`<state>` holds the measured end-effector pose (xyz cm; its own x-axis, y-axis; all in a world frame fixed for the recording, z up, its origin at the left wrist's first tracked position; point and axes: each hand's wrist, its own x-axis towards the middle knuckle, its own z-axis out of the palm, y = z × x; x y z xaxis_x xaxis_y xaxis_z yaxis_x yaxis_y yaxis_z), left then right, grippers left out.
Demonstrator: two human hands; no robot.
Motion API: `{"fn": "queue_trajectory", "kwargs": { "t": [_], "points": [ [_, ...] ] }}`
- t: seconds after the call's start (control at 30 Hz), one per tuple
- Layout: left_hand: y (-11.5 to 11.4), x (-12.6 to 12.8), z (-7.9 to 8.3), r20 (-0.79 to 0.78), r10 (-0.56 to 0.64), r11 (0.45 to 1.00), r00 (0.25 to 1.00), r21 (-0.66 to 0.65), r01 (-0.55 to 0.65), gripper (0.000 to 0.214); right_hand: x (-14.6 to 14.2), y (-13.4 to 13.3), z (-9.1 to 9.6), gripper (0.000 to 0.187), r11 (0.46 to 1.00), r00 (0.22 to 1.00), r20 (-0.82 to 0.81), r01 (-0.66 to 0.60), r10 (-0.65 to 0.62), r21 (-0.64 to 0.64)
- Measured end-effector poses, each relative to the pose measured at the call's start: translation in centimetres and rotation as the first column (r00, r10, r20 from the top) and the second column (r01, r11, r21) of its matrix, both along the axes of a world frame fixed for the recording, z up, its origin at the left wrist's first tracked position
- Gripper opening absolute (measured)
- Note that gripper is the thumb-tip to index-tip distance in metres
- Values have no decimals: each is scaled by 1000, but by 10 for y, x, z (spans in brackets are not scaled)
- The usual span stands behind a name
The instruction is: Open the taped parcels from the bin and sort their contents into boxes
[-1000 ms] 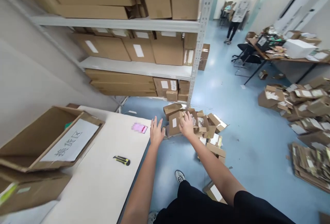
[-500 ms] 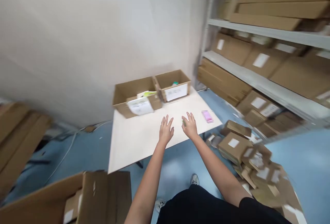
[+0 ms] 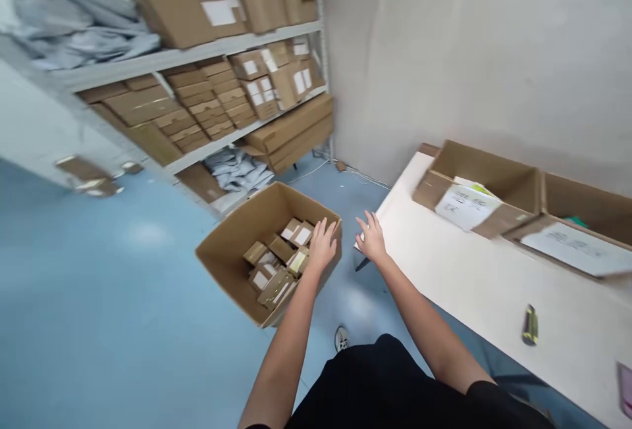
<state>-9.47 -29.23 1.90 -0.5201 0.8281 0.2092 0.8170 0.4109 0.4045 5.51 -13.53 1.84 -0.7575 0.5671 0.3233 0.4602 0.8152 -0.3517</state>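
My left hand is in front of the right side of a large open carton, its fingers spread and nothing in them. Whether it touches the carton I cannot tell. Inside the carton lie several small cardboard boxes with white labels. Beside the left corner of the white table hovers my right hand, also bare, fingers apart. A yellow and black utility knife rests on the table, well to the right of both hands.
Two open cardboard bins with paper labels stand at the table's back edge. A purple item lies at its right. On the left, a metal shelf holds many boxes and grey bags. Loose cardboard lies on the blue floor.
My view has swung left, from the table to the large carton and the left shelf. The utility knife, mostly hidden behind my right hand before, now shows on the table. Both hands stay open.
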Motion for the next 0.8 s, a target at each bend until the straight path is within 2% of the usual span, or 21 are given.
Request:
{"fn": "queue_trajectory", "kwargs": {
  "t": [0.07, 0.17, 0.27, 0.37, 0.47, 0.57, 0.67, 0.8],
  "points": [
    [-40, -38, -6, -3, 105, 994, 994, 1, -105, 64, -52, -23, -2, 61, 994, 994, 23, -110, 111, -21],
    [-90, -82, -20, 13, 263, 965, 965, -3, -263, 64, -117, -49, -8, 60, 968, 966, 69, -245, 248, -52],
    [-128, -114, -42, 54, 434, 900, 899, -64, -431, 65, -169, -63, -22, 61, 932, 926, 115, -350, 359, -92],
    [-155, -136, -70, 87, 550, 831, 831, -155, -534, 69, -214, -69, -45, 65, 886, 875, 152, -441, 460, -140],
    [-175, -146, -103, 122, 636, 760, 762, -272, -590, 75, -253, -76, -78, 69, 837, 811, 216, -508, 544, -201],
    [-189, -146, -141, 167, 709, 682, 685, -413, -604, 87, -286, -91, -117, 72, 783, 721, 307, -554, 622, -284],
    [-200, -139, -185, 205, 770, 607, 604, -527, -595, 95, -313, -111, -160, 76, 710, 603, 375, -603, 704, -364],
    [-208, -131, -253, 247, 821, 538, 514, -632, -557, 105, -337, -142, -224, 79, 626, 462, 429, -649, 776, -432]
  ]
}}
